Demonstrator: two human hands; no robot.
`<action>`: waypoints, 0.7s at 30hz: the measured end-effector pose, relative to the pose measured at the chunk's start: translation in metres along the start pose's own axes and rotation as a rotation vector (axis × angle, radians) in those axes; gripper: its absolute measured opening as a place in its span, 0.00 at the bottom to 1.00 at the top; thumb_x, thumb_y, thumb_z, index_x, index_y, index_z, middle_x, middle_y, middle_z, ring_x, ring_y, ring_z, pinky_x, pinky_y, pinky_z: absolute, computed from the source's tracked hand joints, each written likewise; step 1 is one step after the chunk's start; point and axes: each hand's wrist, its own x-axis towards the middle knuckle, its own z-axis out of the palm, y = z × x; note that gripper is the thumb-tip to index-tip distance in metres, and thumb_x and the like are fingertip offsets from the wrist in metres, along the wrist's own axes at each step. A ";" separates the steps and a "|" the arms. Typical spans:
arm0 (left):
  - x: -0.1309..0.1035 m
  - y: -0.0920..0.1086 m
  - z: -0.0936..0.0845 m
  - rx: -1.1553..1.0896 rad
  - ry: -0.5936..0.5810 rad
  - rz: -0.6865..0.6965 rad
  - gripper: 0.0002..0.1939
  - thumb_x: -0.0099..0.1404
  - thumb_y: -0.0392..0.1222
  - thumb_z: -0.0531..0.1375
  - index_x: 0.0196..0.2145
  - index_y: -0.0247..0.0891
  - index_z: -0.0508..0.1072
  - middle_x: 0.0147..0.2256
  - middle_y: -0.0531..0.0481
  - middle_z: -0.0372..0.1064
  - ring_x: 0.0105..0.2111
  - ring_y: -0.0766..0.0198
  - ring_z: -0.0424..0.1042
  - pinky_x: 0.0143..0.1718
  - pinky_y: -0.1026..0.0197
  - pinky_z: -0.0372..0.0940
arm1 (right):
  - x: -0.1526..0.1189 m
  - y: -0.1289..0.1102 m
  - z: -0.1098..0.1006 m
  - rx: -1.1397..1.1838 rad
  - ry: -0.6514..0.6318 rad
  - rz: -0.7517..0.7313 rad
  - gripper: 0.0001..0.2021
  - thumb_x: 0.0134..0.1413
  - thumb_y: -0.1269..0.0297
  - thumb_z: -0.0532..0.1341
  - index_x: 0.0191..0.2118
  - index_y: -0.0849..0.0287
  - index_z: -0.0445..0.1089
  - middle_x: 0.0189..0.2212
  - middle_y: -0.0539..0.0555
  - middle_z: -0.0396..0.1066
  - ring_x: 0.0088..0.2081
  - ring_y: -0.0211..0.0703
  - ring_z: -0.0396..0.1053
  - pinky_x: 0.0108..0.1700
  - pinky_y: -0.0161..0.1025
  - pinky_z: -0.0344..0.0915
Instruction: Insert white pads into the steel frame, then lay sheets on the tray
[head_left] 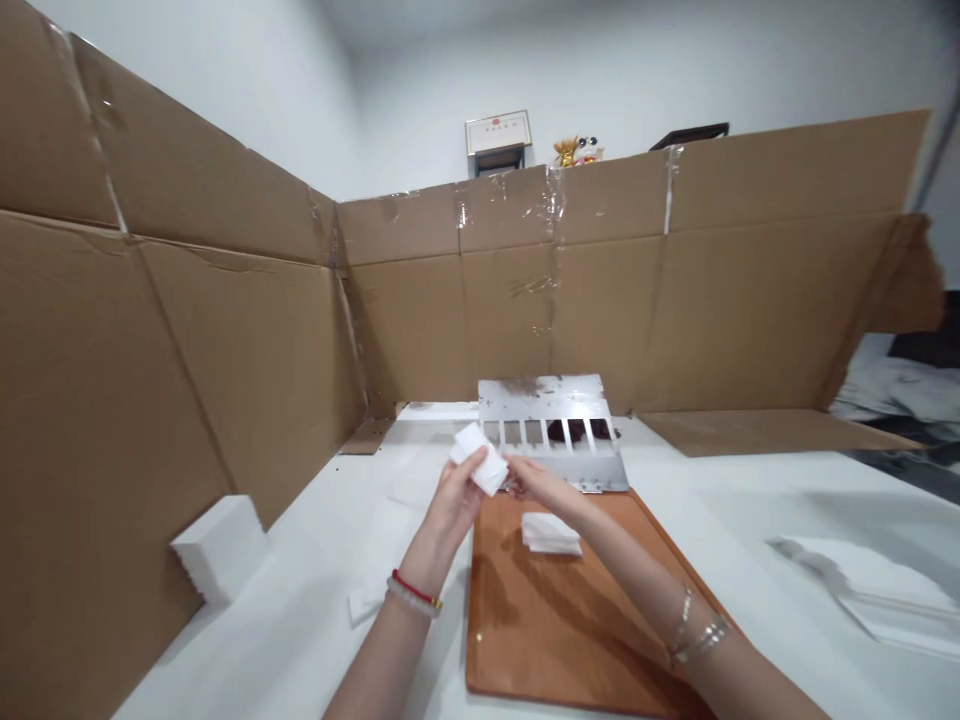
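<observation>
Above the far end of the brown tray (495,660), my left hand (456,495) is closed around a small stack of white paper (480,462), thumb on top. The stack is tilted, and its sheets look slightly fanned. At its right edge is my right hand (529,478), its fingers pinched together against the paper; exactly what they grip is partly hidden. A second white paper stack (551,533) lies on the tray, below my right wrist. Just behind my hands stands a metal rack with slots (540,400), with dark stains on its upper plate.
Cardboard walls (510,320) enclose the left and back of the white table (300,640). A white foam block (225,550) stands at the left wall. White sheets (382,550) lie left of the tray. More white pieces (885,590) lie at the right.
</observation>
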 end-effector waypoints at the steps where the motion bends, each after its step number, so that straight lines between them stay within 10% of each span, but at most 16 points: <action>1: 0.008 -0.005 -0.005 -0.005 0.030 0.004 0.17 0.49 0.40 0.76 0.33 0.36 0.74 0.31 0.54 0.75 0.29 0.65 0.73 0.36 0.62 0.68 | -0.003 0.005 -0.012 0.114 -0.026 0.052 0.23 0.71 0.46 0.51 0.40 0.62 0.72 0.33 0.52 0.74 0.28 0.36 0.71 0.32 0.38 0.72; 5: 0.025 -0.031 -0.014 0.023 0.060 -0.028 0.05 0.63 0.33 0.67 0.35 0.33 0.73 0.31 0.54 0.73 0.29 0.68 0.73 0.32 0.64 0.69 | -0.023 0.015 -0.032 0.390 -0.070 0.148 0.30 0.59 0.31 0.53 0.38 0.56 0.71 0.35 0.54 0.73 0.30 0.40 0.70 0.35 0.41 0.70; 11: 0.020 -0.053 -0.014 0.127 -0.027 -0.145 0.05 0.63 0.34 0.68 0.34 0.32 0.74 0.30 0.52 0.74 0.28 0.67 0.73 0.32 0.62 0.70 | -0.035 0.018 -0.024 0.552 -0.040 0.235 0.26 0.35 0.40 0.75 0.29 0.56 0.70 0.25 0.49 0.67 0.29 0.41 0.66 0.35 0.40 0.65; 21: 0.012 -0.052 -0.026 0.163 -0.055 -0.211 0.24 0.37 0.40 0.80 0.33 0.34 0.80 0.34 0.45 0.80 0.35 0.56 0.76 0.41 0.60 0.67 | -0.047 0.019 -0.037 0.764 0.182 0.273 0.21 0.41 0.45 0.73 0.30 0.56 0.69 0.29 0.50 0.68 0.33 0.42 0.67 0.43 0.41 0.65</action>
